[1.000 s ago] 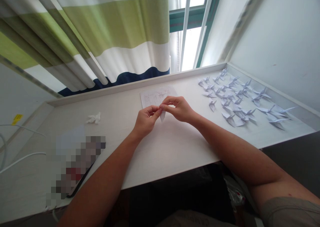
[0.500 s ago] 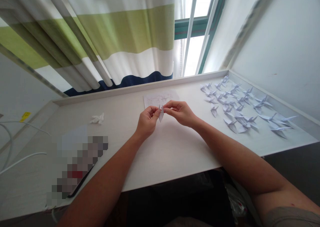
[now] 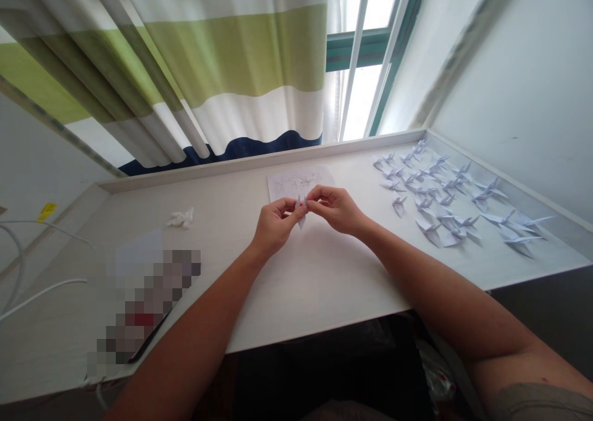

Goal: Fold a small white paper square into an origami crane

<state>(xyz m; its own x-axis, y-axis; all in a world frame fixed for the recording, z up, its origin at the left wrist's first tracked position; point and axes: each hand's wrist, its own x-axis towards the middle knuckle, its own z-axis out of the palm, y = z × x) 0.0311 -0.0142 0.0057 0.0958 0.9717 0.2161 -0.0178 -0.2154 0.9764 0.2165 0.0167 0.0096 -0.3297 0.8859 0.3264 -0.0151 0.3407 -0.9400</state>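
Between my two hands is a small folded white paper crane (image 3: pixel 302 221), its pointed lower end hanging down above the table. My left hand (image 3: pixel 277 223) is closed, pinching the crane between thumb and fingers. On the other side, my right hand (image 3: pixel 334 207) is closed too, with thumb and forefinger at the crane's upper tip. The fingers partly hide the folds. Just behind the hands a printed sheet of paper (image 3: pixel 285 185) lies flat. To the right, several finished white paper cranes (image 3: pixel 430 231) stand grouped on the table.
The white table (image 3: pixel 296 310) has a raised rim along its back. At the left lie a crumpled white tissue (image 3: pixel 180 218), a blurred-out long object (image 3: pixel 152 304) and a white cable (image 3: pixel 46 297). A striped curtain (image 3: pixel 241 57) hangs behind, beside a window.
The fingers of both hands have drawn closer together at the crane's top. The view has shifted slightly; the table objects stay in place.
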